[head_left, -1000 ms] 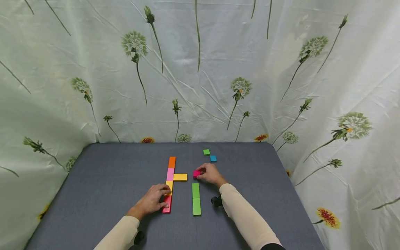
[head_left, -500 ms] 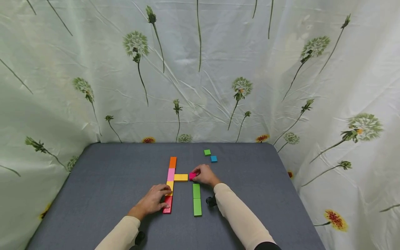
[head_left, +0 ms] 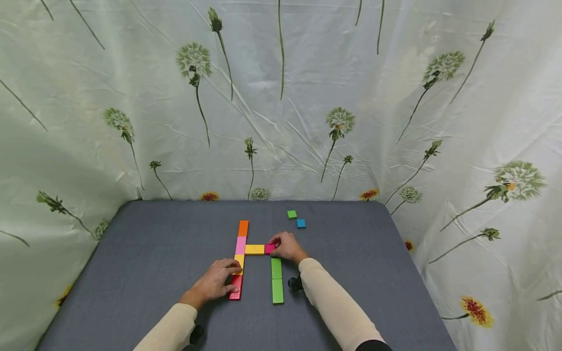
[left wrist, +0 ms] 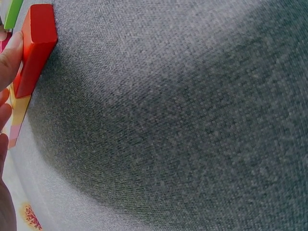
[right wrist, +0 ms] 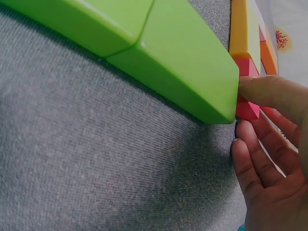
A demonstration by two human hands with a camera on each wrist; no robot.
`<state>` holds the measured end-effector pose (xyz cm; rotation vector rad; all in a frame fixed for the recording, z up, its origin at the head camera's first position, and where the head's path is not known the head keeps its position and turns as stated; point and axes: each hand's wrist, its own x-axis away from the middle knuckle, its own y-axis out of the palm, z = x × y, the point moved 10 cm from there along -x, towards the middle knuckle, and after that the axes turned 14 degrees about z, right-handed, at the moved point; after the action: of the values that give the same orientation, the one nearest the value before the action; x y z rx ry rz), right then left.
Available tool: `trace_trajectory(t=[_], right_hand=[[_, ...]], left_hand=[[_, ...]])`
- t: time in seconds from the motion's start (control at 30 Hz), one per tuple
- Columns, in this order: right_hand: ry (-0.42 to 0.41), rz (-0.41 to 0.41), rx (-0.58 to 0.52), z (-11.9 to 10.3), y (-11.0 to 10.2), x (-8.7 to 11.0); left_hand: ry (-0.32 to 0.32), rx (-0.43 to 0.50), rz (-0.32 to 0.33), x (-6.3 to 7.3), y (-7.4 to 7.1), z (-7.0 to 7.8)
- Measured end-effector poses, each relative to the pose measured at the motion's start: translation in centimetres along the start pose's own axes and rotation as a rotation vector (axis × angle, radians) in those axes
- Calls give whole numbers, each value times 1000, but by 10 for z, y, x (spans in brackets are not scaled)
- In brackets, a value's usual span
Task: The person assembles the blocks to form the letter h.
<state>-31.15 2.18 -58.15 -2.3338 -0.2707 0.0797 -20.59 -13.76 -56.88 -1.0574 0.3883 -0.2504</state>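
Observation:
My right hand (head_left: 287,246) pinches a small magenta block (head_left: 269,249) between thumb and fingers. The block sits at the right end of a horizontal yellow block (head_left: 254,249). In the right wrist view the thumb lies across the magenta block (right wrist: 248,109), just beyond the end of a green block (right wrist: 190,62). My left hand (head_left: 215,280) rests by a column of blocks, its thumb on the red block (head_left: 235,287) and its fingers over the yellow one above (head_left: 239,261). A pink block (head_left: 241,245) and an orange block (head_left: 243,228) continue that column upward.
Two green blocks (head_left: 277,280) lie end to end below the magenta block. Farther back are a small green block (head_left: 291,214) and a blue block (head_left: 301,224). The grey cloth-covered table (head_left: 153,253) meets a flower-printed curtain (head_left: 281,122) behind.
My right hand has slid the magenta block left, closing the gap to the end of the horizontal yellow block. My left hand has stayed in place on the column.

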Motion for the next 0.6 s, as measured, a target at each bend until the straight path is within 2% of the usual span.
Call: trace_trajectory(t=[0.6], right_hand=[[-3, 15, -24, -6, -3, 4]], left_hand=[[-13, 5, -9, 0, -2, 1]])
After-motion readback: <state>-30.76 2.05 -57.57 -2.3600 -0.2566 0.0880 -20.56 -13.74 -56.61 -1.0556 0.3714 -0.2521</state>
